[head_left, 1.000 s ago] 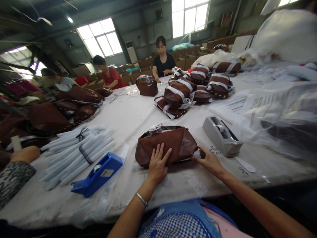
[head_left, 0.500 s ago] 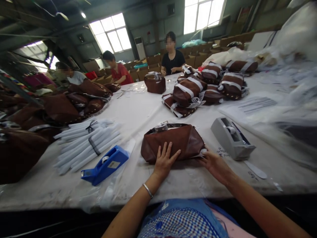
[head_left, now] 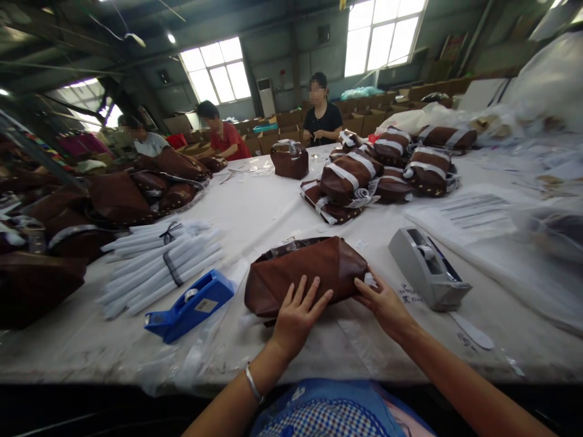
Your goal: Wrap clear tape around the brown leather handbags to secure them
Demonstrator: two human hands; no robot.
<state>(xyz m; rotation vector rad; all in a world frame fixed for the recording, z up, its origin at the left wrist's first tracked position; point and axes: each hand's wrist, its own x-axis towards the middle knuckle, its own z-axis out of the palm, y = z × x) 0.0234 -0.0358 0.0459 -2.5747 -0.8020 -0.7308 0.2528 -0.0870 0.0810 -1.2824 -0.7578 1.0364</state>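
A brown handbag (head_left: pixel 300 273) lies on its side in front of me, its opening with dark straps facing away. My left hand (head_left: pixel 298 315) rests on its near side, fingers spread flat and holding nothing. At the bag's right end, my right hand (head_left: pixel 382 306) has its fingers closed on the corner. A small white piece (head_left: pixel 370 280) shows beside those fingers; whether they grip it too I cannot tell. Left of the bag stands a blue tape dispenser (head_left: pixel 191 306), and to the right a grey tape dispenser (head_left: pixel 428 270).
Bundled white rolls (head_left: pixel 150 267) lie at left, before a heap of brown bags (head_left: pixel 118 200). Several bags with white bands (head_left: pixel 350 176) are piled beyond my bag. Plastic sheeting (head_left: pixel 501 224) covers the right side. Other people (head_left: pixel 322 118) stand across the white table (head_left: pixel 255 206).
The bag has shifted slightly left and toward me, tilting up at its right end. My left hand has moved with it, still flat; my right hand has come higher on the corner.
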